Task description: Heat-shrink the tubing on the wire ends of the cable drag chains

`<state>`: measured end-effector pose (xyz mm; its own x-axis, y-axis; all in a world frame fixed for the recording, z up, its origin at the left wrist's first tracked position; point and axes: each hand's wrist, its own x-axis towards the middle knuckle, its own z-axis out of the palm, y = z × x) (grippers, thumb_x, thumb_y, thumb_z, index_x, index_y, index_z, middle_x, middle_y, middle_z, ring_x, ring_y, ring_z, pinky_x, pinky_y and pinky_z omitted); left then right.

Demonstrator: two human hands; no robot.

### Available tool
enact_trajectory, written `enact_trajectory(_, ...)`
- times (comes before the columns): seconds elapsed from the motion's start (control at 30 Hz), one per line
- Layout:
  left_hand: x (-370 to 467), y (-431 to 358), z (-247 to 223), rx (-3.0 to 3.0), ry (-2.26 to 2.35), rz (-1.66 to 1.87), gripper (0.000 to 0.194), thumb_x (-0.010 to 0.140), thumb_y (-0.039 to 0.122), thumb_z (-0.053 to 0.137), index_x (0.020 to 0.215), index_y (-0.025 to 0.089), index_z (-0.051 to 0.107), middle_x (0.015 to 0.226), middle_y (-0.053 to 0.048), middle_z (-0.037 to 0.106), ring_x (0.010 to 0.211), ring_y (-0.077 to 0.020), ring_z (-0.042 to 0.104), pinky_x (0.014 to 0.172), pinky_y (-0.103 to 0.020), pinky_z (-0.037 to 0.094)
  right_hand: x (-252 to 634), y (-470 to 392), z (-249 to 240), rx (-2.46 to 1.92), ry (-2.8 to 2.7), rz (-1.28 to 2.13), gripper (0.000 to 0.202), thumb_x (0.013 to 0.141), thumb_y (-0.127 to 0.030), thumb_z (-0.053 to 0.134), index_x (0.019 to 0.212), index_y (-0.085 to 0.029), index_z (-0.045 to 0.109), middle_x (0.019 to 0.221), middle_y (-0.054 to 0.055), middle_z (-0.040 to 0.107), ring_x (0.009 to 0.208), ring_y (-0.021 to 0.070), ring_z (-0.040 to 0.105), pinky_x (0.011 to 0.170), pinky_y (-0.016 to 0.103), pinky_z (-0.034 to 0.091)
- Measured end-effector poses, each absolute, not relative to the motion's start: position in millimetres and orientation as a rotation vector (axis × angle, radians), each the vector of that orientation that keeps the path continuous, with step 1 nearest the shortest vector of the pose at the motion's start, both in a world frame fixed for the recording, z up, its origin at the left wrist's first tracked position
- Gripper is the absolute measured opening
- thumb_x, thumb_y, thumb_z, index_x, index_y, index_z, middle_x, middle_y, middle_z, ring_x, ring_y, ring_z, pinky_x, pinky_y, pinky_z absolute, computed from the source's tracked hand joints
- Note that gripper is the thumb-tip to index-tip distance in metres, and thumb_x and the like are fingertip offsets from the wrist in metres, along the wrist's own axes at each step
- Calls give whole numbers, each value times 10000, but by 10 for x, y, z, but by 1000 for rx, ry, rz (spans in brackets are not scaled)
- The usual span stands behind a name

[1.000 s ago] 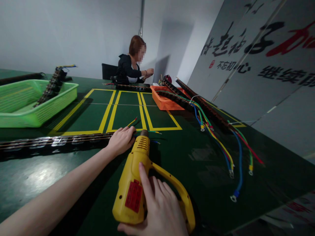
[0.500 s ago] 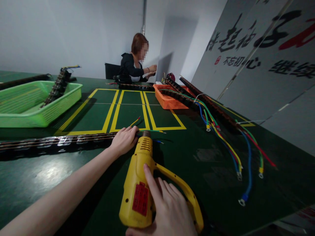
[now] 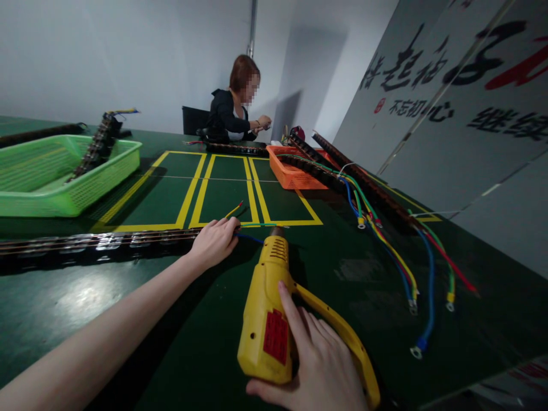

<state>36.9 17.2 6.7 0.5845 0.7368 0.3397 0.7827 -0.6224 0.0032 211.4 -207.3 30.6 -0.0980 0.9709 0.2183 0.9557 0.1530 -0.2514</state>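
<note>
My left hand (image 3: 214,243) is closed around the wires at the right end of a black cable chain (image 3: 107,246) lying across the table. Past its fingers stick out a yellow wire (image 3: 233,211) with a red tip, a green wire (image 3: 257,225) and a blue wire (image 3: 250,237). My right hand (image 3: 321,359) grips a yellow heat gun (image 3: 264,319) by its handle, index finger stretched along the body. The heat gun's nozzle points away from me, close to the ends of the green and blue wires, and hides the blue wire's end.
A light green basket (image 3: 103,181) with a cable chain piece stands at left. An orange basket (image 3: 299,180) sits at back right, with more chains (image 3: 377,197) and ring-terminal wires (image 3: 431,285) reaching toward me. Across the green table (image 3: 363,337) sits another person (image 3: 229,111).
The heat gun in my right hand has moved to the right, its nozzle shifting along the wires toward their ends. My left hand has stayed nearly in place.
</note>
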Motion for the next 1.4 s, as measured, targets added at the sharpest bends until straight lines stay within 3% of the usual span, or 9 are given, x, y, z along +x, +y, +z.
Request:
enact_trajectory(0.17,386,168,82,-2668,-1290,-466,185,891,248,425,1054,171,466,999,-83,672,999,-256,616,848,-384,442,2084,-2060,294,-1828,-2121,-27,1387,498,-656,803,1514,-215,-32,1045,127,674,873,324,667,731,425,564)
enact_trajectory(0.3,393,159,87,-2660,-1290,-461,187,892,253,430,1056,172,469,1011,-84,670,991,-251,619,850,-377,438,2024,-2047,264,-1837,-2130,-26,1355,522,-696,766,1521,-187,5,1091,155,664,918,340,659,780,451,557)
enact_trajectory(0.53,399,145,110,-2657,-1281,-447,191,892,251,420,1055,169,477,989,-88,670,979,-250,622,820,-371,439,1760,-1990,348,-1916,-2171,258,1276,539,-684,753,1517,-143,137,1135,183,648,979,360,637,857,497,529)
enact_trajectory(0.73,371,170,83,-2694,-1294,-440,224,880,275,442,1073,162,471,977,-110,671,1027,-269,608,853,-385,425,1526,-1887,440,-1887,-2284,450,1278,553,-703,723,1514,-151,86,1175,193,629,1025,362,617,908,497,500)
enact_trajectory(1.03,357,154,104,-2714,-1311,-411,242,880,268,432,1095,163,466,1009,-112,671,1045,-264,599,881,-386,422,1611,-1921,345,-1820,-2257,299,1302,499,-801,676,1514,-175,153,1102,177,664,935,353,648,829,477,532)
enact_trajectory(1.4,373,170,76,-2699,-1278,-499,222,892,258,399,1072,169,493,1040,-111,669,1012,-254,612,852,-387,439,2050,-2055,342,-1913,-2087,153,1326,497,-619,822,1523,-219,82,1156,124,646,976,327,638,813,432,536)
